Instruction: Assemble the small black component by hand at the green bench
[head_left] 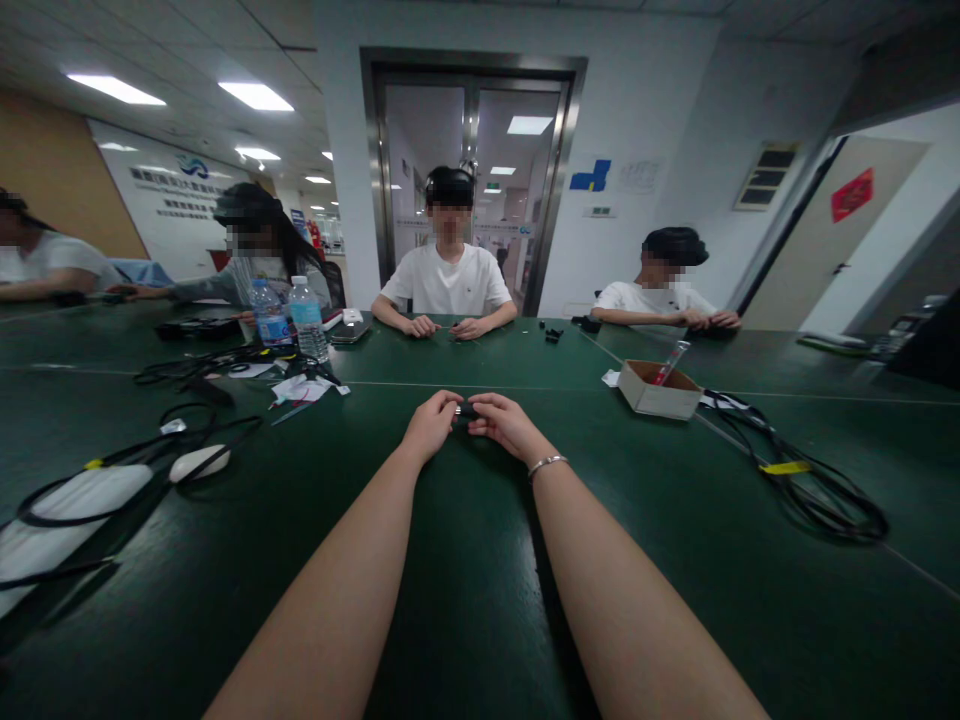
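Both my forearms reach out over the dark green table (480, 560). My left hand (430, 424) and my right hand (504, 421) meet at the table's middle, fingers closed around a small black object (466, 411) held between them. What the object is cannot be made out at this size. A thin silver bracelet (546, 463) circles my right wrist.
An open cardboard box (658, 390) with a red pen stands to the right, black cables (802, 480) beyond it. Left: two water bottles (289, 318), cables, a white mouse (198, 462), papers. Several people sit around the table; one opposite rests hands on it.
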